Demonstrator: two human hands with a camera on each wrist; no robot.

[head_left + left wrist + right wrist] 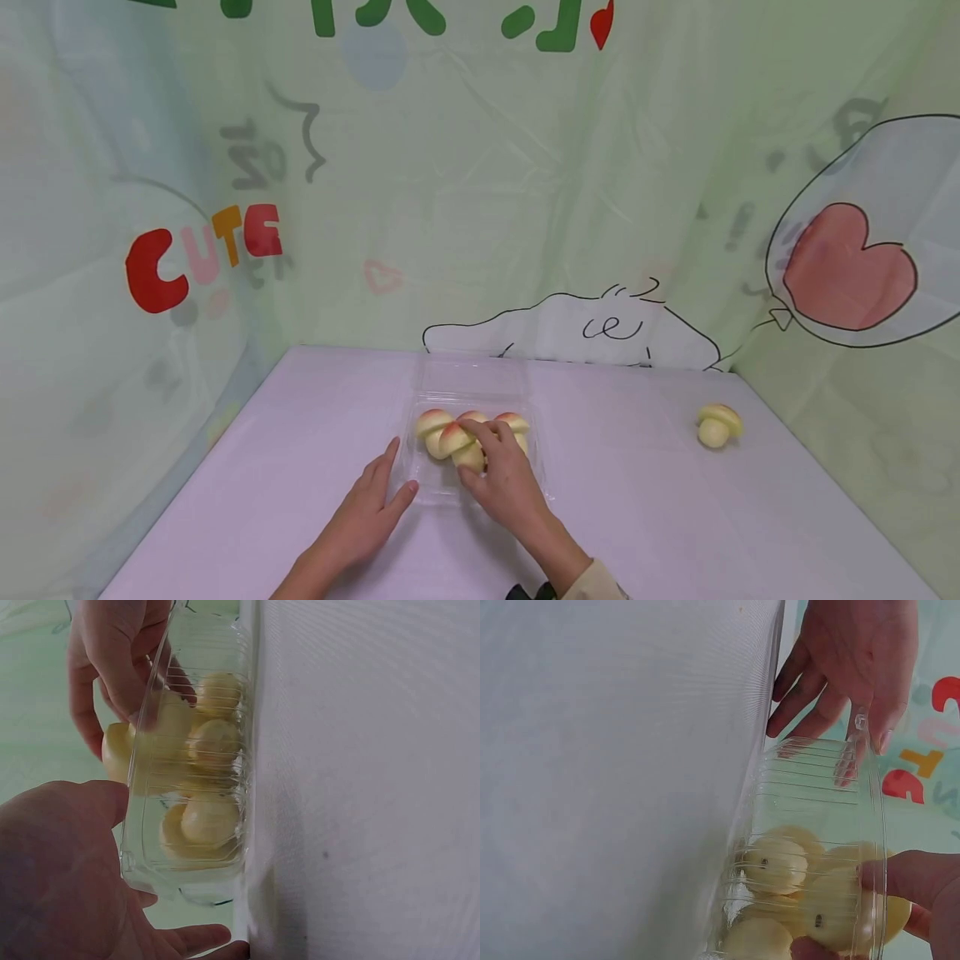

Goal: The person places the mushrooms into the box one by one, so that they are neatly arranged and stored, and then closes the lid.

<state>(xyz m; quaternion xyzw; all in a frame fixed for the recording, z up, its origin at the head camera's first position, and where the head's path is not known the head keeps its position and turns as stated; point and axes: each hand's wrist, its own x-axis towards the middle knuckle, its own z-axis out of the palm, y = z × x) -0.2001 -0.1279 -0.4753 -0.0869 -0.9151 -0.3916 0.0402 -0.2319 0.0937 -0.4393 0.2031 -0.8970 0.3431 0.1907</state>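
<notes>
A clear plastic box (435,487) stands on the table with its lid (472,379) folded back behind it. My right hand (512,485) reaches into the box and pinches a toy mushroom (467,454), pale yellow with a reddish cap, between thumb and fingers. In the left wrist view this mushroom (115,750) sticks up above the rim. Several similar mushrooms (432,423) lie in the box, partly hidden by the held one and my fingers. Beside the box's left front corner, my left hand (365,512) has its fingers extended, its thumb right at the rim in the right wrist view.
Another mushroom (722,425) lies apart on the right side of the pale table (637,500). Printed curtains (465,208) hang behind and at both sides of the table. Something black (536,592) shows at the bottom edge by the right sleeve.
</notes>
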